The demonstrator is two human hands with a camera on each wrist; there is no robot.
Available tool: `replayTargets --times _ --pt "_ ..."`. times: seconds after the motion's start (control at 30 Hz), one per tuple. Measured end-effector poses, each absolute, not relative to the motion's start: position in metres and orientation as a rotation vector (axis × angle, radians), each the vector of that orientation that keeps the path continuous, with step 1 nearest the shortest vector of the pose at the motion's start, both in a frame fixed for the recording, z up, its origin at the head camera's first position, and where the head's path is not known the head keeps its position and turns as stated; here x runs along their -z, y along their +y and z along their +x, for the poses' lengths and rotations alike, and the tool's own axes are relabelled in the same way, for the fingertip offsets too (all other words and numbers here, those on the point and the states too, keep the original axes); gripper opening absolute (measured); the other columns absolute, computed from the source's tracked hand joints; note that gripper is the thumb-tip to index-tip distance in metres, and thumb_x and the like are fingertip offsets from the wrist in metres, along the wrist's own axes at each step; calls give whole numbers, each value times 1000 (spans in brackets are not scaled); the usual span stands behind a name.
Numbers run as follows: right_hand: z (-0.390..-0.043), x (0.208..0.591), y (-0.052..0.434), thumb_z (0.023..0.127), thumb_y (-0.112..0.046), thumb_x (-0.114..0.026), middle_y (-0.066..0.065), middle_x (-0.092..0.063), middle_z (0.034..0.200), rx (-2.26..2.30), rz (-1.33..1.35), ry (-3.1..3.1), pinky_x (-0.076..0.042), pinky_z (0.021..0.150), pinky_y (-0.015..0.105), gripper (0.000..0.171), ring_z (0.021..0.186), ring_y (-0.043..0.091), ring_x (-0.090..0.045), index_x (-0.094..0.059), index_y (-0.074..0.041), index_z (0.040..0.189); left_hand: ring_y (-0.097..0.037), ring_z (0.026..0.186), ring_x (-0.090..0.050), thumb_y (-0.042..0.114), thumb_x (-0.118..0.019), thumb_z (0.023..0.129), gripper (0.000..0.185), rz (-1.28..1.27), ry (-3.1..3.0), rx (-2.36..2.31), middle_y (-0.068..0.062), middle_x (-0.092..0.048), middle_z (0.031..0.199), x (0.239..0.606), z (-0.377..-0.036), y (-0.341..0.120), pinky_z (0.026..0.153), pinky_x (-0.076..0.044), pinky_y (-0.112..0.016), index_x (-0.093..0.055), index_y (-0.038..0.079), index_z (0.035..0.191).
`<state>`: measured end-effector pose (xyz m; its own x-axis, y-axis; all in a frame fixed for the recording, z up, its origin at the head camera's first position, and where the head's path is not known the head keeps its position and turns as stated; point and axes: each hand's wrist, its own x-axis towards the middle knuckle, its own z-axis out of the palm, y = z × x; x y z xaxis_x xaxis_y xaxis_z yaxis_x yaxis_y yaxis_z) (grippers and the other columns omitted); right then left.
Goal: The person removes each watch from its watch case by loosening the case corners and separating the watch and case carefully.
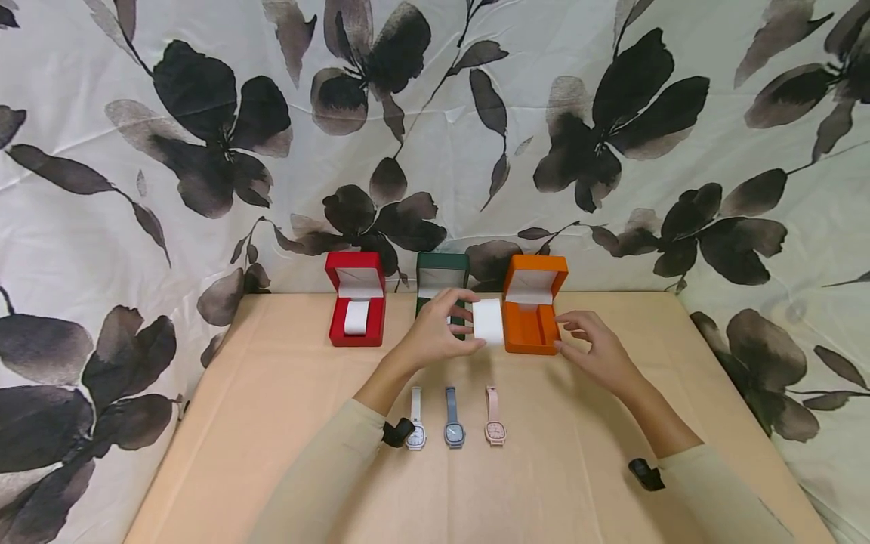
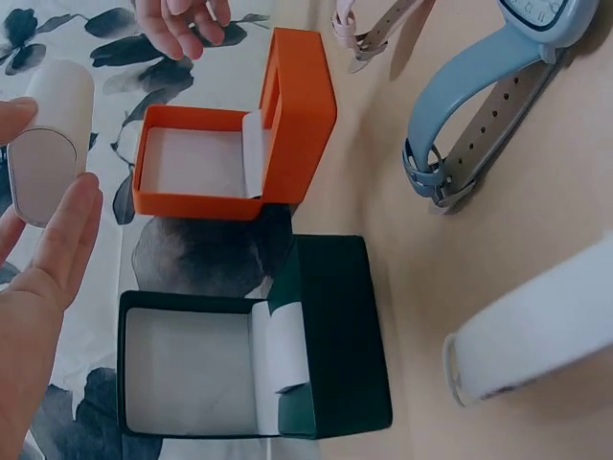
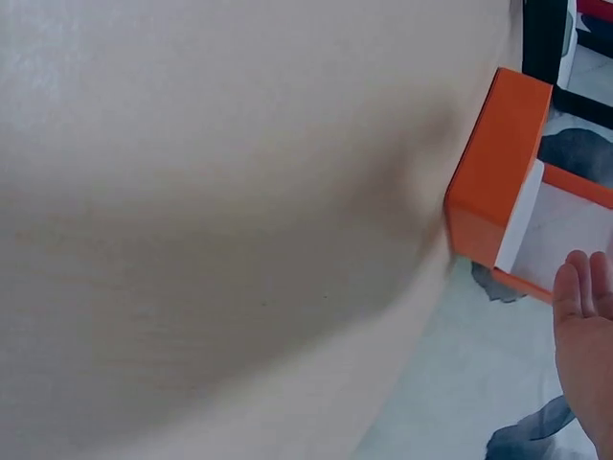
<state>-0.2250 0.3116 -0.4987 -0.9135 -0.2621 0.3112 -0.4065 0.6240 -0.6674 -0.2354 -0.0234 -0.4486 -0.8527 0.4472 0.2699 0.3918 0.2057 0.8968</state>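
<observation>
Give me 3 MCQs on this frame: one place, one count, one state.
1. Where is the white cushion?
A. in the red box
B. in the left hand
C. beside the watches

2. How many watches lie on the table?
A. two
B. three
C. four

3. The orange box is:
A. open, empty
B. shut
C. open, holding a watch

Answers:
B: the left hand pinches the white cushion.
B: white watch, blue watch, pink watch on the table.
A: the orange box has its lid up and its tray bare.

sleeves: long, pale beige, worn on both arms, ending short of the wrists | small black device (image 1: 397, 432) strapped at left cuff | matching black device (image 1: 646, 474) at right cuff | hands bare
</observation>
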Motion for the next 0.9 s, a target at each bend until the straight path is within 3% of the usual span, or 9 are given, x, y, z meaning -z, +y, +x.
replayTargets --times 0.07,0.2,0.37,0.9 --pt "-228 501 313 96 -14 -74 20 -55 134 -1205 536 -2675 -49 103 61 40 117 39 -61 -61 -3 132 -28 110 -69 5 -89 78 67 839 2413 -1745 -10 -54 132 449 -238 -20 86 -63 -39 -54 10 135" --pt "-233 505 317 99 -15 -71 22 -53 136 -1287 462 -2706 -47 105 64 40 118 42 -61 -61 1 133 -29 111 -68 4 -88 78 66 830 2416 -1731 -12 -55 131 449 -242 -13 88 -63 -40 -54 7 135" --pt "-240 510 320 101 -18 -68 23 -51 136 -1330 386 -2751 -49 106 60 41 119 42 -60 -60 2 136 -27 111 -68 5 -88 79 64 813 2424 -1715 -12 -56 131 451 -248 -2 93 -61 -44 -55 7 134" --pt "-260 533 320 99 -11 -70 27 -55 130 -1336 341 -2790 -56 101 42 38 116 43 -64 -61 5 131 -18 107 -65 6 -90 77 67 786 2463 -1574 -12 -51 130 468 -280 32 88 -60 -20 -53 6 134"
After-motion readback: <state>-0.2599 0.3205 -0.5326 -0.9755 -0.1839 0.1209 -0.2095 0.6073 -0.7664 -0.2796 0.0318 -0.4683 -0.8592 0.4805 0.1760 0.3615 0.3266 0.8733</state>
